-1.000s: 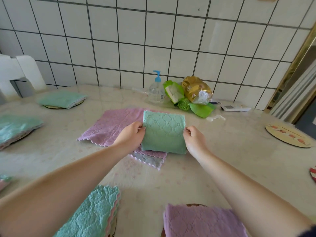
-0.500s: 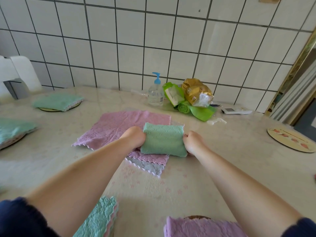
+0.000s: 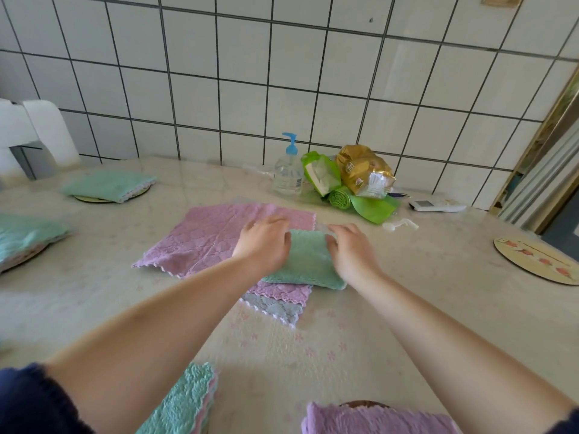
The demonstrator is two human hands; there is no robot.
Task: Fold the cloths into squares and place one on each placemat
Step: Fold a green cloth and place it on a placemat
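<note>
Two hands work over one folded green cloth in the middle of the table. Nearest to the camera, below the left hand, a stack of teal cloths waits, and below the right hand a purple cloth covers a dark placemat. Both hands lie with the fingers spread and nearly straight on the two sides of the green cloth; they press it flat, probably to keep the fold square, though the fingertips are blurred. Under the green cloth lie a pink cloth and a grey one, unfolded. To the right of the right hand a round placemat carries no cloth, so I think the green square belongs there. Far to the left of the left hand, two placemats each hold a folded teal cloth. Beyond the fingers stands a pump bottle beside some bags
</note>
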